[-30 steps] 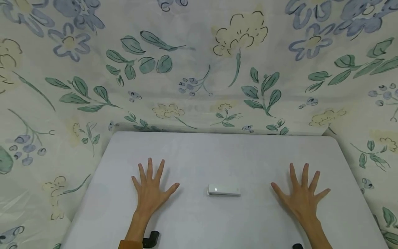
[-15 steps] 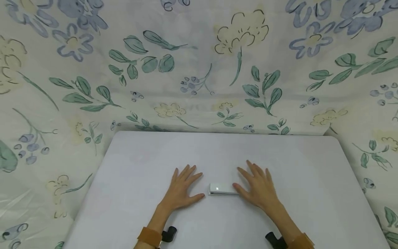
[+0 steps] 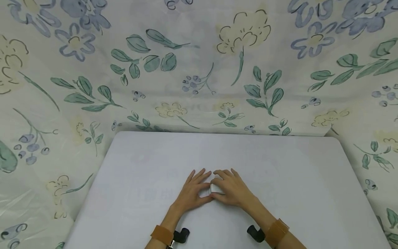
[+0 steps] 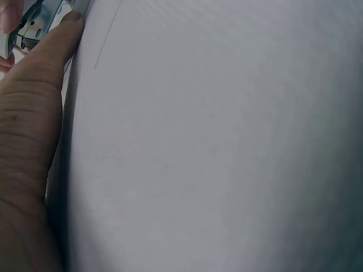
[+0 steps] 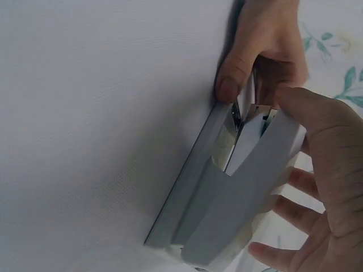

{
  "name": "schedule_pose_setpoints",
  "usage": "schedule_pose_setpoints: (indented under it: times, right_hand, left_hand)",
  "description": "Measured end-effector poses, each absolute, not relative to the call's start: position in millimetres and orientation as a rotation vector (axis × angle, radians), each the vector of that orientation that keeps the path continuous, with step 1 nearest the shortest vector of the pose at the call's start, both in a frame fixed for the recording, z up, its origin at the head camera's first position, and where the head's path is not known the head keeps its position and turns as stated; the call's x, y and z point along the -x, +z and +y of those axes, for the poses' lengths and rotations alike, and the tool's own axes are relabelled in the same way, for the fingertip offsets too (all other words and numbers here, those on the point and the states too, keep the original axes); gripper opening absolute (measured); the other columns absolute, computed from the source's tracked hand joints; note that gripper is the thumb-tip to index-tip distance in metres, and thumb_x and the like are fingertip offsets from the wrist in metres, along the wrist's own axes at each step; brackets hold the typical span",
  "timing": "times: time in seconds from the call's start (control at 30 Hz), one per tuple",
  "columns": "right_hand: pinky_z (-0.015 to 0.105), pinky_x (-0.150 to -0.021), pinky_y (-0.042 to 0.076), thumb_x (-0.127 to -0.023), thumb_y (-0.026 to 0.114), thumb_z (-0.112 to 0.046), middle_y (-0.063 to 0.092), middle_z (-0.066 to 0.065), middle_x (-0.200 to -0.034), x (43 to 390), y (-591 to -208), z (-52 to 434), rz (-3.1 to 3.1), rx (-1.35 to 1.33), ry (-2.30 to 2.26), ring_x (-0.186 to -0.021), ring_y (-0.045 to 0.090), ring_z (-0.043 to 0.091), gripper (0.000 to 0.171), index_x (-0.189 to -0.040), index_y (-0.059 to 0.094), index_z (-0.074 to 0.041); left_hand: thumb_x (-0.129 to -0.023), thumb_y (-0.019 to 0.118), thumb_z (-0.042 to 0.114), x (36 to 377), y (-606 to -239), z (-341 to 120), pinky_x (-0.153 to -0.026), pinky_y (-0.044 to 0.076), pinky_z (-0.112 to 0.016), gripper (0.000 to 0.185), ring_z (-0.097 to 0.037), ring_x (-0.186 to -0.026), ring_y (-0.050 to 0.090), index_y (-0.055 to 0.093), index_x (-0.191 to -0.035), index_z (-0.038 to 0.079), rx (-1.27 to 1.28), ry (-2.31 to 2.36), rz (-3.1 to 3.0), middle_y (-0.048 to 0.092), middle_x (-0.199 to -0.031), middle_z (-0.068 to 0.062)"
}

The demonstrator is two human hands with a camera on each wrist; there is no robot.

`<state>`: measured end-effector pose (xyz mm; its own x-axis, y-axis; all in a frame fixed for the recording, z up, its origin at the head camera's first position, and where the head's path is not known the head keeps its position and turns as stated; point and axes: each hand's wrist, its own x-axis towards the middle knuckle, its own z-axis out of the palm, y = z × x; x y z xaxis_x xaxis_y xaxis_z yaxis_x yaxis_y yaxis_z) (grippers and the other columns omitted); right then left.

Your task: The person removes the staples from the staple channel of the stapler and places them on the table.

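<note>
A light grey-white stapler (image 3: pixel 216 189) lies on the white table, mostly covered by the hands in the head view. In the right wrist view the stapler (image 5: pixel 232 198) shows its long upper arm, its base and the metal parts between them at the front end. My left hand (image 3: pixel 190 194) holds that front end, its thumb (image 5: pixel 229 88) on the base. From the other side my right hand (image 3: pixel 235 190) grips the upper arm, thumb near the front and fingers along the far side. The left wrist view catches only a corner of the stapler (image 4: pixel 37 25) beyond the left thumb.
The white tabletop (image 3: pixel 140 159) has rounded far corners. A flower-printed cloth (image 3: pixel 199 114) hangs behind and beside it. Each wrist wears a brown band, the left band (image 3: pixel 162 235) and the right band (image 3: pixel 276 232), with a small black camera beside it.
Both hands have come inward from wide apart, fingers spread, to meet at the stapler. Their fingers now hold it.
</note>
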<state>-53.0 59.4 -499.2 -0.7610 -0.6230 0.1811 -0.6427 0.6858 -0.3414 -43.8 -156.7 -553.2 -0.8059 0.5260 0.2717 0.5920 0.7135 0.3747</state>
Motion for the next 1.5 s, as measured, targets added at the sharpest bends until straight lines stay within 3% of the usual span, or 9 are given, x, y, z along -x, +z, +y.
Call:
schedule_pose_setpoints:
  times: [0.2, 0.5, 0.97, 1.5]
  right_hand:
    - [0.06, -0.103, 0.055, -0.088, 0.078, -0.043, 0.07, 0.005, -0.128, 53, -497, 57, -2.858, -1.07, 0.519, -0.117, 0.066, 0.027, 0.034, -0.113, 0.074, -0.021]
    - [0.062, -0.106, 0.053, -0.086, 0.079, -0.045, 0.07, 0.005, -0.128, 53, -497, 56, -2.853, -1.06, 0.483, -0.119, 0.065, 0.027, 0.036, -0.112, 0.075, -0.021]
    - [0.067, -0.108, 0.05, -0.084, 0.081, -0.046, 0.068, 0.004, -0.131, 50, -484, 62, -2.833, -1.009, 0.458, -0.126, 0.06, 0.027, 0.036, -0.109, 0.076, -0.021]
    - [0.072, -0.112, 0.043, -0.081, 0.085, -0.042, 0.064, 0.005, -0.137, 36, -457, 120, -2.791, -0.823, 0.659, -0.133, 0.055, 0.031, 0.039, -0.113, 0.076, -0.021]
  left_hand:
    - [-0.079, 0.085, 0.043, 44, -554, -156, -0.126, 0.032, -0.058, 0.045, -0.032, -0.145, 0.05, 0.078, -0.115, 0.017, 0.904, -0.653, -2.78, 0.062, -0.147, -0.008]
    - [-0.078, 0.086, 0.045, 44, -560, -158, -0.123, 0.036, -0.057, 0.047, -0.031, -0.144, 0.052, 0.079, -0.116, 0.019, 0.91, -0.572, -2.742, 0.064, -0.145, -0.006]
    - [-0.082, 0.082, 0.048, 42, -554, -156, -0.128, 0.031, -0.053, 0.047, -0.028, -0.148, 0.048, 0.078, -0.117, 0.017, 0.842, -0.684, -2.83, 0.061, -0.148, -0.003]
    - [-0.081, 0.08, 0.054, 43, -551, -153, -0.129, 0.03, -0.051, 0.046, -0.025, -0.15, 0.045, 0.077, -0.12, 0.029, 0.807, -0.643, -2.873, 0.059, -0.151, 0.0]
